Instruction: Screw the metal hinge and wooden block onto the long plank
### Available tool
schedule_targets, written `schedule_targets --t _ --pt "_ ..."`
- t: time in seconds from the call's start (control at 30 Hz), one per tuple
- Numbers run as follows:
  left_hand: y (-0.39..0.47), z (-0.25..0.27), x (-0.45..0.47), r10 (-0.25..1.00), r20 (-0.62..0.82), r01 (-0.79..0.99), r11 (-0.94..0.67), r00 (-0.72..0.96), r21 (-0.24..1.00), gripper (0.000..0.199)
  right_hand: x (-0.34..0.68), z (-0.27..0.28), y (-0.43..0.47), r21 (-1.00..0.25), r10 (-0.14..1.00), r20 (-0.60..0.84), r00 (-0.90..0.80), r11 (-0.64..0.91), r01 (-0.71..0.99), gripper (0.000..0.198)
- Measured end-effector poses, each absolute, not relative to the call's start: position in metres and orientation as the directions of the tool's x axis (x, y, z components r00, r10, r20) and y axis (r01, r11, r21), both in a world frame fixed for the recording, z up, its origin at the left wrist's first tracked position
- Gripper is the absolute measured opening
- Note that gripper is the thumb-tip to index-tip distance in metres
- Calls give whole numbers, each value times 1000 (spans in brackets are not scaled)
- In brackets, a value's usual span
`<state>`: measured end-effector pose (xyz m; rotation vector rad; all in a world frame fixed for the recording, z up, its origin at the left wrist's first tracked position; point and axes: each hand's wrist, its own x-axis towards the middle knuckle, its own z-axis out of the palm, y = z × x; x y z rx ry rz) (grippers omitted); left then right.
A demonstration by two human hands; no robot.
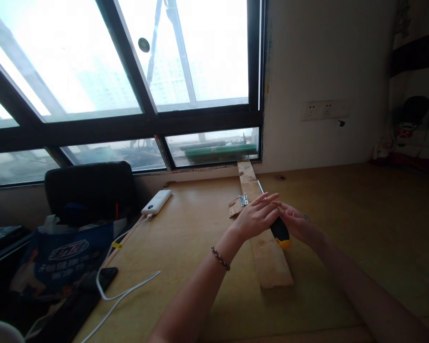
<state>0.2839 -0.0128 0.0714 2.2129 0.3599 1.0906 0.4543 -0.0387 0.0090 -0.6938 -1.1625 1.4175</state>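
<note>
1. Your metal screwdriver with the black-and-yellow handle point(280, 232) slants over the long, pale wooden board point(273, 264) on the yellowish wooden worktop point(189, 228).
2. It is probably stiff, light and sturdy; the thick handle looks best to hold.
3. Your left hand point(260, 215) arches across it, fingers outstretched; your right hand point(293, 222) meets it from the right, fingers bent. Whether either grasps it, I cannot tell.

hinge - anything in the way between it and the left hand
Nothing visible stands between them: the hinge sits close beside the left hand, which covers part of the screwdriver.
</note>
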Motion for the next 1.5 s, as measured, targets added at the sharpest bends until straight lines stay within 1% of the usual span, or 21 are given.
schedule_targets --t 0.03,0.07,0.1,0.17,0.2,0.23,0.27,0.33,0.43,0.47,0.5,0.57,0.63,0.7,0.73,0.83,0.97,1.17,1.33,1.5 --pt "-10 74 281 530 621 -5 -759 578 652 4 456 8 -38 -927 960 194 -201 112 -358 46" --pt "-6 76 276 543 644 41 -781 540 624 3 458 8 -38 -934 963 199 -180 131 -333 47" --pt "-1 78 271 537 679 107 -817 500 567 4 461 7 -38 -941 967 209 -148 158 -299 48" --pt "11 84 257 518 747 303 -854 416 423 7 465 5 -37 -956 968 236 -83 216 -199 50" --pt "16 87 250 522 770 407 -834 366 372 8 467 4 -36 -960 966 254 -56 245 -134 53" --pt "21 91 243 545 775 498 -793 319 352 7 468 3 -34 -960 960 277 -35 275 -59 58" --pt "25 95 237 585 765 574 -735 269 360 7 468 2 -30 -952 952 304 -23 305 20 63" --pt "33 100 226 682 715 675 -602 155 427 7 463 1 -15 -912 929 368 -34 368 181 75" --pt "47 95 218 815 579 717 -422 31 555 7 446 0 19 -806 885 449 -124 461 371 93" --pt "53 90 216 866 500 711 -366 24 600 6 439 0 32 -769 869 470 -154 489 411 99" --pt "61 82 215 920 391 698 -300 30 650 4 432 -1 45 -735 856 480 -194 513 443 104" --pt "78 62 214 993 113 643 -103 26 759 6 420 -3 68 -683 843 467 -268 536 495 109" --pt "93 41 212 996 -89 566 75 -3 821 12 412 -7 83 -641 846 433 -311 531 554 111" --pt "105 22 209 974 -227 464 211 -22 860 17 408 -11 90 -598 857 406 -319 513 616 113" --pt "108 15 207 963 -269 412 259 -34 874 19 407 -13 92 -577 860 401 -316 505 642 113" --pt "111 1 203 949 -313 330 307 -37 893 21 408 -17 91 -527 857 408 -314 502 686 110" --pt "107 -6 204 939 -343 241 330 15 913 15 407 -16 87 -501 850 414 -325 511 698 104" --pt "109 -14 209 919 -391 147 381 50 913 13 405 -13 86 -496 860 404 -312 493 715 96" --pt "111 -19 208 899 -435 86 430 55 899 16 406 -17 88 -502 857 425 -293 492 711 96" --pt "115 -19 205 869 -490 17 490 75 872 17 407 -18 90 -518 869 405 -284 474 712 95"
